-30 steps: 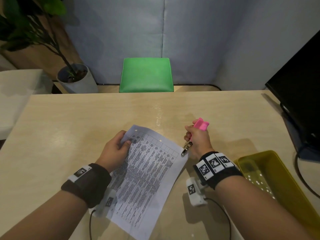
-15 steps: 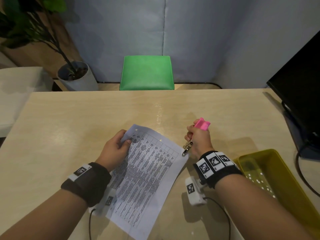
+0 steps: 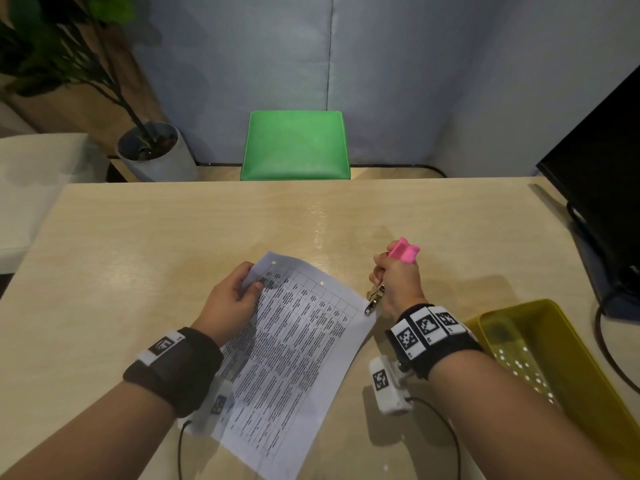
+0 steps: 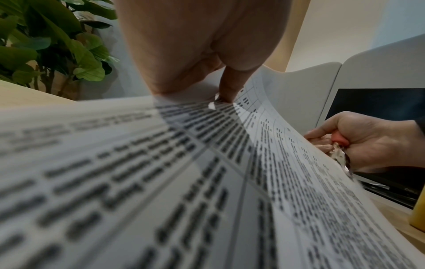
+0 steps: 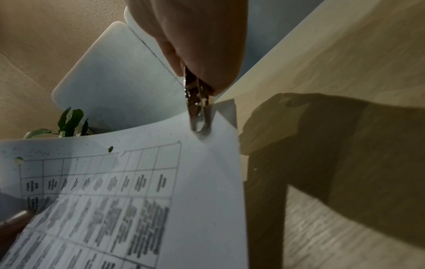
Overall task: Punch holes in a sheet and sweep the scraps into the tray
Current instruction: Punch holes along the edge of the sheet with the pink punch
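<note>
The wooden surface [image 3: 145, 258] carries a printed sheet [image 3: 294, 358], partly lifted. Right of the sheet sits a yellow tray [image 3: 568, 341] with white scraps [image 3: 519, 365] inside. The left hand [image 3: 228, 299] pinches the sheet's far left corner. The right hand [image 3: 398, 278] squeezes a pink-handled hole punch [image 3: 403, 253], its metal tip on the sheet's far right corner.

Dark wristbands [image 3: 173, 370] with black-and-white square markers, white cabled wrist cameras [image 3: 388, 384].

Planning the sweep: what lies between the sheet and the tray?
Only the right hand gripping the punch, its forearm and bare table, per head view.
</note>
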`<state>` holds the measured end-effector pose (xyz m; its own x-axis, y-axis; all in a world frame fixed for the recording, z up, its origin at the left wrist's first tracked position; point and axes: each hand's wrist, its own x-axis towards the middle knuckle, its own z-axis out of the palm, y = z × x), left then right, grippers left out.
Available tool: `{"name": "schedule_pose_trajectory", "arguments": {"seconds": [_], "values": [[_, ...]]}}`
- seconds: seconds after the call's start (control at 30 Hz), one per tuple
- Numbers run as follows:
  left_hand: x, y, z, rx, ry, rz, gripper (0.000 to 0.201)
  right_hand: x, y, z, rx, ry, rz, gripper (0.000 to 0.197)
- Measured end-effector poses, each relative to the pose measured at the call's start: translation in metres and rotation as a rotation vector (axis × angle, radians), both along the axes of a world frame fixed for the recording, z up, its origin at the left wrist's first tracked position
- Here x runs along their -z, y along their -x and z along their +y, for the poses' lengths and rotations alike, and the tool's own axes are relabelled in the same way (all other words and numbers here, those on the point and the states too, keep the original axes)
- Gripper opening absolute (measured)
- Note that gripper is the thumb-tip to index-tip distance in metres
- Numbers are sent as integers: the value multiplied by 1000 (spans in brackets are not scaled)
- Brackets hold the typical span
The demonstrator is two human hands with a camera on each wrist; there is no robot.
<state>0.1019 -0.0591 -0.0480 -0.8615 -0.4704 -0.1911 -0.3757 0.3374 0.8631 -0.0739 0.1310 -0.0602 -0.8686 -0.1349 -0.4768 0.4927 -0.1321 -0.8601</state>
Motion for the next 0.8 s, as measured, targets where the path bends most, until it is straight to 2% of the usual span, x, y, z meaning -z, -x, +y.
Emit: {"name": "schedule_pose_trajectory", "arguments": {"seconds": [0.17, 0.57, 0.8], "values": [[-1, 1, 1, 4, 0, 12, 10, 0, 0, 0, 3, -20, 6, 29], [0, 0, -2, -29, 56, 54, 10, -20, 3, -1, -50, -15, 194, 31], [-16, -2, -1, -104, 124, 219, 23, -42, 11, 11, -99, -98, 330, 30]]}}
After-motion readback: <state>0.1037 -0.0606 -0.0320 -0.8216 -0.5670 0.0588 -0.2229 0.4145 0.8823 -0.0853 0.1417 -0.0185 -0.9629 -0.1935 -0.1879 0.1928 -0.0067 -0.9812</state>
